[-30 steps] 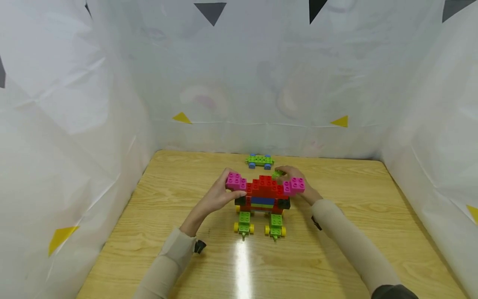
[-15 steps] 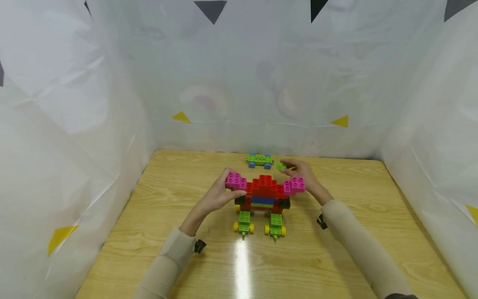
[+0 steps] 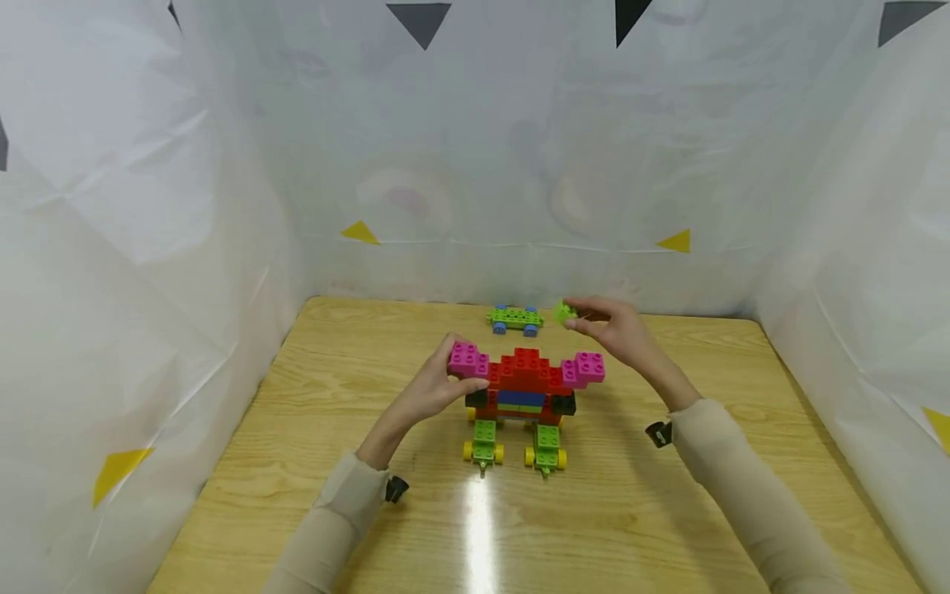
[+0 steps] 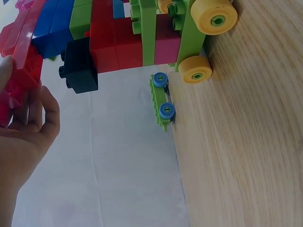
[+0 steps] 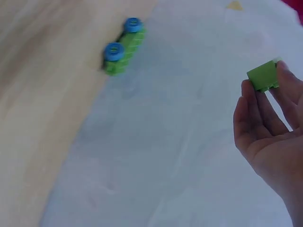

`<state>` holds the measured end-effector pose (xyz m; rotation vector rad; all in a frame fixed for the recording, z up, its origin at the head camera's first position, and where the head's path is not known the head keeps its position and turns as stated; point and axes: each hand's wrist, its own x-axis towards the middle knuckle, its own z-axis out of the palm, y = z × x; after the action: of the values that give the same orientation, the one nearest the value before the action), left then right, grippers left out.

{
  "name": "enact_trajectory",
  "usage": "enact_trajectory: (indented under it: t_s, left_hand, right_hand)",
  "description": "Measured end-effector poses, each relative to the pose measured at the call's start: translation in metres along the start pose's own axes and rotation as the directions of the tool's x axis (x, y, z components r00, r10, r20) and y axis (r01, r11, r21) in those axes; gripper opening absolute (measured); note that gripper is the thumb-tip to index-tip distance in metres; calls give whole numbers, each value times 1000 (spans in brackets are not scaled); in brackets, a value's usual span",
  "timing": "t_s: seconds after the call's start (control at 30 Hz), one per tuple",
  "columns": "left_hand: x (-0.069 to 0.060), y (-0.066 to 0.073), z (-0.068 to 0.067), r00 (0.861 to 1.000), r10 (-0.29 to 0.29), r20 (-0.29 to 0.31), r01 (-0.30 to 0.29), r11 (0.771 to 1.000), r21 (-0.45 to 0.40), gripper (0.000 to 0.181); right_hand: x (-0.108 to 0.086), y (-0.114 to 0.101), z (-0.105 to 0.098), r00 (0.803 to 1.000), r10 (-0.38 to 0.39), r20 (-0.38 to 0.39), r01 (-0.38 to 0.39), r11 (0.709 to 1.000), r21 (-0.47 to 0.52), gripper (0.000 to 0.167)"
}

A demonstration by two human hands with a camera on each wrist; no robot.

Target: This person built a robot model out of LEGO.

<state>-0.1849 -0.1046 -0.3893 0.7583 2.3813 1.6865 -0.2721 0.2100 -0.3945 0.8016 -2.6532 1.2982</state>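
A building-block model [image 3: 525,375] in red, pink, blue, black and green stands mid-table on green wheeled bases with yellow wheels [image 4: 214,16]. My left hand [image 3: 429,389] grips its upper left side, the thumb in front and the fingers behind at the pink bricks [image 3: 469,360]. Those fingers are partly hidden by the model in the head view. Behind and to the right of the model, raised off the table, my right hand [image 3: 622,332] pinches a small green brick [image 5: 263,76] between thumb and fingertips. The model and that brick are apart.
A green wheeled base [image 3: 514,318] with blue wheels sits near the back edge of the wooden table [image 3: 356,346], left of the right hand. White sheeting [image 3: 475,165] with dark and yellow triangles encloses the table at the back and both sides.
My right hand has drawn away from behind the model, moving back, up and to the right with the green brick. The left hand and the model have stayed in place.
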Motion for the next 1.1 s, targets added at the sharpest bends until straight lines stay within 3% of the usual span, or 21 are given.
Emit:
enact_trajectory:
  t_s: [0.23, 0.47, 0.73, 1.1]
  left_hand:
    - [1, 0, 0, 1000, 1, 2, -1, 1000, 4, 41]
    - [2, 0, -1, 1000, -14, 7, 13, 1000, 15, 43]
    - [4, -2, 0, 1000, -8, 3, 8, 1000, 0, 40]
    - [6, 0, 2, 1000, -24, 5, 24, 1000, 17, 42]
  right_hand:
    - [-3, -49, -11, 982, -185, 41, 186, 982, -26, 40]
    - [-9, -81, -15, 932, -349, 102, 356, 933, -61, 38]
    - [-16, -99, -13, 902, -397, 172, 421, 896, -141, 39]
    - [-14, -101, -7, 877, -425, 225, 463, 872, -160, 37]
